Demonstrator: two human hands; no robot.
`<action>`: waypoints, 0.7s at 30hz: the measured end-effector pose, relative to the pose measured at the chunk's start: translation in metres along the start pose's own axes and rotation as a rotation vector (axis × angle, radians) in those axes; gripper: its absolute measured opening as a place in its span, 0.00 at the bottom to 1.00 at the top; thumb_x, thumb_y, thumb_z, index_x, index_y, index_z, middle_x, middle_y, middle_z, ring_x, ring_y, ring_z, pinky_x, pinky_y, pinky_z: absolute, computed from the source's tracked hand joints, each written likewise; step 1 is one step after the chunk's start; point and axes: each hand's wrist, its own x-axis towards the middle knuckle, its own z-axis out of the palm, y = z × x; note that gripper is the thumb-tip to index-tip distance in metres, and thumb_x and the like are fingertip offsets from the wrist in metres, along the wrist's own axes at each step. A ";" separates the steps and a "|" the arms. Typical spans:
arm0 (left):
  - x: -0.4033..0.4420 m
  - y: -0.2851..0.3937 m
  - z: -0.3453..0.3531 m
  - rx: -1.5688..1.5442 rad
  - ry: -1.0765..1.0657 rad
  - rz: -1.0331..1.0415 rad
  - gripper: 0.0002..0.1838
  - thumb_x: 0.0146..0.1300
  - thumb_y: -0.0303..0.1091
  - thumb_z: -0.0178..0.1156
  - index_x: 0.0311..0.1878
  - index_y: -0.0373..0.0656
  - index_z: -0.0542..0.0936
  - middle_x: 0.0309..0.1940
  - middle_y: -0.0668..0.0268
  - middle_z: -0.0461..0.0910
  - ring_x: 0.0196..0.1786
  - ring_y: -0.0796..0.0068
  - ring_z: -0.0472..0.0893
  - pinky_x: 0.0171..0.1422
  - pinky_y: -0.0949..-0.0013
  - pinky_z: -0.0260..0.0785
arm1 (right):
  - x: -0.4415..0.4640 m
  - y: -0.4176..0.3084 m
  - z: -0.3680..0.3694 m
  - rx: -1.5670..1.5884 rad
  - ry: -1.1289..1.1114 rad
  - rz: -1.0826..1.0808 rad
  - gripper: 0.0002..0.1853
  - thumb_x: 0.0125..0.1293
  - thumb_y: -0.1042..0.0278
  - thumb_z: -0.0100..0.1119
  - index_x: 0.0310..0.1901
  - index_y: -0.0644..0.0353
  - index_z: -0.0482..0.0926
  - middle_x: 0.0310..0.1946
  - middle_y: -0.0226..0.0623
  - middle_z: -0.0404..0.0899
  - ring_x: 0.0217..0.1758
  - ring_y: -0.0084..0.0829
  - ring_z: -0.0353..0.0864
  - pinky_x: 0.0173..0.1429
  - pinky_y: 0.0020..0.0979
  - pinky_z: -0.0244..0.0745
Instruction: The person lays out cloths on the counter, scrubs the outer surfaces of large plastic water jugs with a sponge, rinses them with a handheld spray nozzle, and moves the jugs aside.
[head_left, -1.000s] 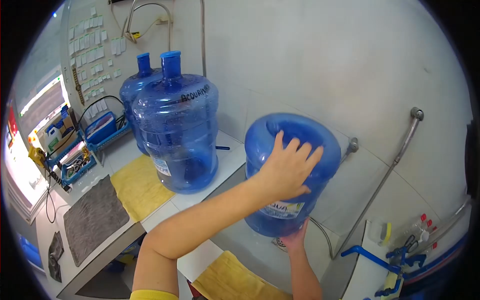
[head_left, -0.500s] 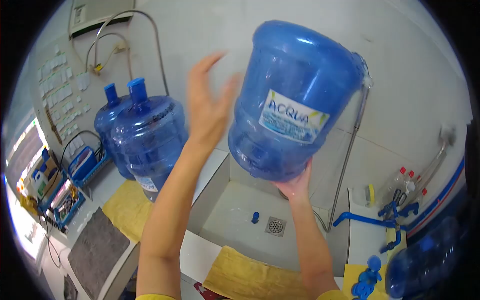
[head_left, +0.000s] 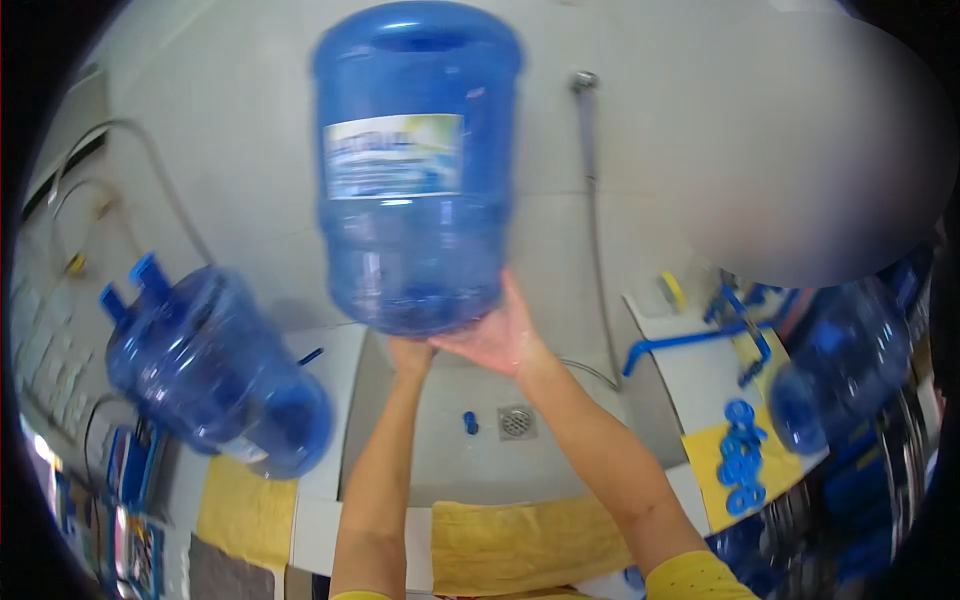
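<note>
A big blue water bottle with a white, blue and yellow label is held upside down or upright, its neck out of sight, above the sink. My right hand supports the bottle's lower end from below and from the right. Under the same end is my left hand, its fingers mostly hidden behind the bottle. A small blue cap lies on the sink floor beside the square drain.
Two blue bottles stand at the left near a yellow cloth. Another yellow cloth covers the sink's front edge. Blue caps, a blue pipe and another bottle are at the right. A blurred patch covers the upper right.
My left hand has come from the air at the left to the held bottle's underside. The bottle now stands more upright, and the view has swung right.
</note>
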 end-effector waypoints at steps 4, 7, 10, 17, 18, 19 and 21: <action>0.002 -0.013 0.016 0.151 0.052 -0.008 0.23 0.52 0.35 0.65 0.52 0.39 0.77 0.51 0.57 0.77 0.55 0.64 0.73 0.61 0.61 0.64 | -0.078 -0.013 -0.017 -0.747 0.228 0.011 0.44 0.61 0.44 0.59 0.72 0.50 0.46 0.68 0.45 0.55 0.68 0.46 0.61 0.68 0.52 0.57; 0.017 0.017 0.009 -0.106 -0.082 -0.085 0.31 0.50 0.37 0.70 0.58 0.37 0.73 0.55 0.58 0.74 0.57 0.62 0.71 0.65 0.63 0.60 | -0.170 -0.042 -0.046 -1.417 0.420 -0.087 0.40 0.57 0.48 0.64 0.68 0.52 0.58 0.65 0.42 0.61 0.67 0.43 0.62 0.67 0.44 0.59; 0.041 0.016 0.014 -0.083 0.088 -0.007 0.32 0.53 0.37 0.69 0.59 0.35 0.71 0.55 0.58 0.74 0.58 0.63 0.71 0.65 0.64 0.60 | -0.266 -0.084 -0.090 -2.185 0.656 -0.410 0.30 0.55 0.58 0.66 0.59 0.56 0.70 0.55 0.45 0.70 0.63 0.42 0.67 0.66 0.34 0.61; 0.072 -0.026 0.007 -0.469 0.019 -0.123 0.31 0.51 0.28 0.70 0.59 0.37 0.70 0.54 0.60 0.75 0.52 0.67 0.75 0.57 0.66 0.69 | -0.453 -0.214 0.038 -2.308 1.642 -1.642 0.26 0.58 0.69 0.59 0.59 0.62 0.69 0.55 0.44 0.70 0.59 0.40 0.70 0.65 0.35 0.63; 0.067 -0.020 0.007 -0.386 0.053 -0.135 0.30 0.51 0.28 0.70 0.58 0.38 0.71 0.54 0.61 0.75 0.51 0.68 0.75 0.56 0.66 0.70 | -0.471 -0.236 0.066 -2.505 1.716 -1.796 0.26 0.58 0.68 0.60 0.58 0.64 0.69 0.55 0.45 0.71 0.59 0.40 0.70 0.65 0.35 0.61; 0.069 -0.040 0.005 -0.274 0.029 -0.075 0.29 0.52 0.27 0.69 0.58 0.38 0.71 0.53 0.61 0.75 0.51 0.69 0.75 0.55 0.66 0.71 | -0.486 -0.258 0.088 -2.437 1.794 -1.874 0.27 0.57 0.67 0.63 0.57 0.65 0.70 0.55 0.47 0.72 0.60 0.42 0.69 0.67 0.36 0.59; 0.061 -0.025 0.004 -0.032 0.065 -0.083 0.25 0.56 0.34 0.66 0.57 0.40 0.72 0.52 0.59 0.76 0.52 0.65 0.75 0.57 0.61 0.70 | -0.542 -0.342 0.111 -2.500 1.672 -1.859 0.32 0.56 0.63 0.66 0.61 0.66 0.67 0.60 0.52 0.69 0.65 0.43 0.67 0.68 0.37 0.59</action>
